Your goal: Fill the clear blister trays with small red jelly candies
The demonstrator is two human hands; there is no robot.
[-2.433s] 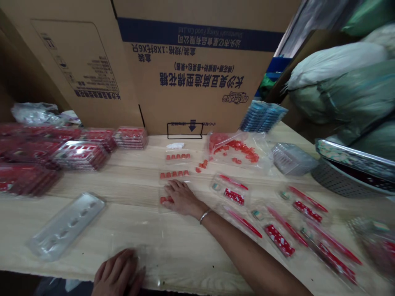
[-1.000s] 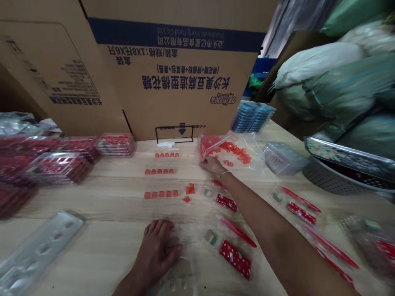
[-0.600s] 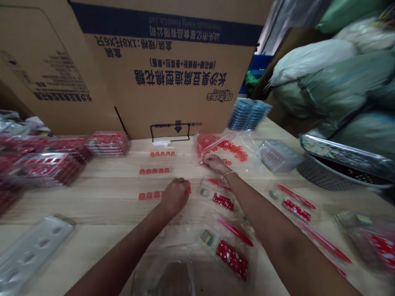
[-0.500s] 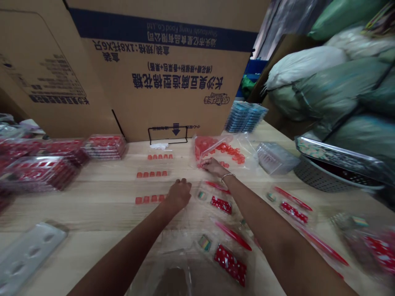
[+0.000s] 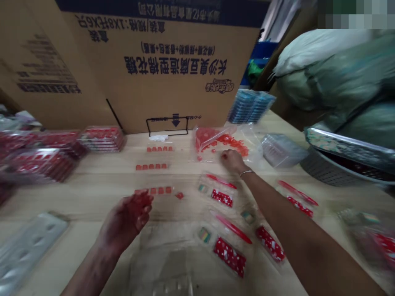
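My left hand [image 5: 128, 220] is palm up with its fingers curled, left of the front row of red pieces. Blurred small red pieces [image 5: 144, 198] appear in its cupped fingers. A loose red piece [image 5: 179, 195] lies on the table to its right. Three short rows of red cubes, the back row [image 5: 159, 149], the middle row [image 5: 151, 167] and the front row [image 5: 161, 190], stand in clear strips. My right hand [image 5: 232, 159] has its fingers curled closed at the front of a clear plastic bag [image 5: 253, 142] of red pieces [image 5: 230, 142]; what it holds is hidden.
A large carton [image 5: 173, 94] stands behind. Red packs [image 5: 101, 139] are stacked left, blue packs [image 5: 250, 106] at the back right. Clear packs with red pens and dotted sachets [image 5: 230, 255] lie in front. A grey tray [image 5: 33, 246], clear boxes [image 5: 282, 150] and a basket [image 5: 327, 166] flank them.
My left hand has moved left and toward me and turned palm up; a loose red piece shows near where it was. My right hand has shifted right along the bag's front.
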